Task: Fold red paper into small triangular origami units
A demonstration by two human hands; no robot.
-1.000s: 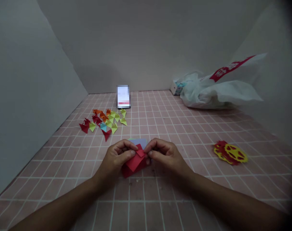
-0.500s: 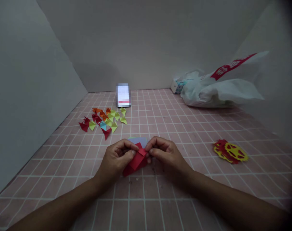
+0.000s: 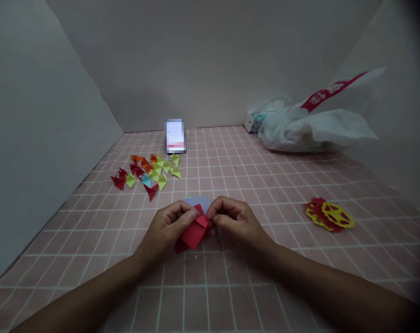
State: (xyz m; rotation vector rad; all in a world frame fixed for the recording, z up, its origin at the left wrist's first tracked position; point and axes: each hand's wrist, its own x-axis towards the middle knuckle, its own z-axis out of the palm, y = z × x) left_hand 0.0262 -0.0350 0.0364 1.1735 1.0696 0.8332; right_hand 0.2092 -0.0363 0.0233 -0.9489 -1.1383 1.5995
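A partly folded red paper (image 3: pixel 195 234) is held between my two hands at the centre of the head view. My left hand (image 3: pixel 168 226) pinches its upper left side, thumb on top. At the paper's right corner, my right hand (image 3: pixel 232 218) has thumb and forefinger closed on the edge. Behind the red paper lies a pale lilac sheet (image 3: pixel 202 201), partly covered by it and by my fingers. Several small folded paper figures (image 3: pixel 146 180) in red, orange, yellow-green and blue sit grouped to the left, beyond my left hand.
A phone (image 3: pixel 175 136) with a lit, blurred screen stands near the back wall. At the back right are a white plastic bag (image 3: pixel 300 132) and a small box (image 3: pixel 253 122). Red and yellow cut-out shapes (image 3: pixel 330 215) lie on the tiled-pattern surface (image 3: pixel 254 185) at right.
The red paper has tilted slightly in my fingers, and my left thumb has shifted a little up along it. The whole view has moved slightly.
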